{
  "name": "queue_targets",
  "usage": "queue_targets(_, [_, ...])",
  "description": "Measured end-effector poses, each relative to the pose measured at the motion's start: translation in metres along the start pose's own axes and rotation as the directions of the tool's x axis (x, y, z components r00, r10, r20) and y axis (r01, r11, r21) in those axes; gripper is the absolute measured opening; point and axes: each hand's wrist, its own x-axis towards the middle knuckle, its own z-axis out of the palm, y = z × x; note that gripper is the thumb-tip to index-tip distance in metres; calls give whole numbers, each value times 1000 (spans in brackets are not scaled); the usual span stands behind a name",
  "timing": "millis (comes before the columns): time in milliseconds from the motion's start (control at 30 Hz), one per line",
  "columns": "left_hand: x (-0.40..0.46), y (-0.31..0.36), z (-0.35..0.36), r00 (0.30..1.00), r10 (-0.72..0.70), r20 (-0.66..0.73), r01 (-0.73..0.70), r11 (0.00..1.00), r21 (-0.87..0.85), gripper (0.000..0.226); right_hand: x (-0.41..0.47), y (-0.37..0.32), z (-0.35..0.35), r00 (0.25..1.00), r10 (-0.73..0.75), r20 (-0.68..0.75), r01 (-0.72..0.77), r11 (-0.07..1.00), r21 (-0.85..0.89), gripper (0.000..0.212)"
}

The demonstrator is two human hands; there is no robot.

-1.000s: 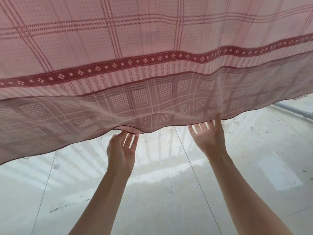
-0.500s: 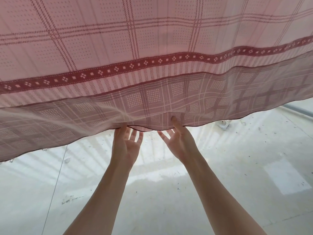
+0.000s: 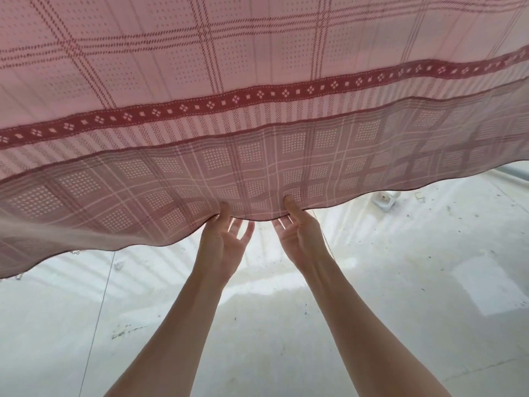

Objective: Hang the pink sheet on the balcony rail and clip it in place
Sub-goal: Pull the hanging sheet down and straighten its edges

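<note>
Overhead, the pink sheet [image 3: 257,81] spread across the upper view, its lower edge sagging toward me above the pale floor [image 3: 400,282]. My left hand [image 3: 221,247] pinched that hem, thumb over it, fingers beneath. My right hand [image 3: 297,233] did likewise just beside it, probably to tug the cloth even. Both grips were half-open pinches. No rail or clips were visible.

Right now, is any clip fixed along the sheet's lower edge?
No: the lower edge of the sheet shows only the left hand and right hand pinching it, thumbs in front, and no clip anywhere.
</note>
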Motion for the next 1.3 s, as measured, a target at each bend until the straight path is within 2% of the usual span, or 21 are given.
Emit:
queue_targets(100, [-5,-8,8,999,-41,-7,41,999,19,34,-6,2,0,999,12,-45,-12,1000,6,34])
queue_targets(233, [-9,-9,11,995,-96,-9,95,991,-96,40,-7,1,10,996,28,-88,-30,999,-27,40])
queue_targets(367, [1,-1,21,993,-120,13,120,993,-9,33,-3,-3,17,992,0,-127,-14,994,-109,41])
queue_targets(467, [9,-4,22,992,-119,42,114,989,98,40,-8,-7,12,987,-37,-157,11,986,-164,43])
queue_targets(600, [3,-17,11,990,-131,-59,137,986,97,24,-14,-41,12,977,-137,-163,129,990,-58,37])
queue_targets(667, [1,-13,8,985,-145,-94,152,986,71,21,-17,-71,16,975,-190,-113,202,974,104,44])
queue_targets(733, [3,-5,3,980,-129,-148,138,989,53,19,-20,-96,17,968,-212,-135,231,962,143,50])
queue_targets(867, [13,-4,11,970,-118,-214,117,993,-19,12,-25,-127,-3,933,-263,-247,265,964,-24,41])
queue_targets(967, [20,-22,29,964,-135,-231,114,988,-101,13,-31,-153,-26,881,-310,-357,247,946,-212,22])
queue_targets(1067, [24,-49,53,965,-145,-221,98,972,-212,22,-32,-186,-51,892,-252,-375,214,967,-141,13])
queue_targets(1133, [27,-74,74,977,-140,-161,97,963,-252,29,-31,-210,-66,918,-196,-346,178,980,-83,13])
queue_targets(1233, [31,-118,113,992,-113,-49,98,963,-253,28,-23,-247,-93,950,-140,-280,120,989,-89,13])
queue_targets(1300, [29,-148,145,997,-72,-27,63,970,-234,35,-20,-270,-109,972,-76,-220,61,996,-72,16])
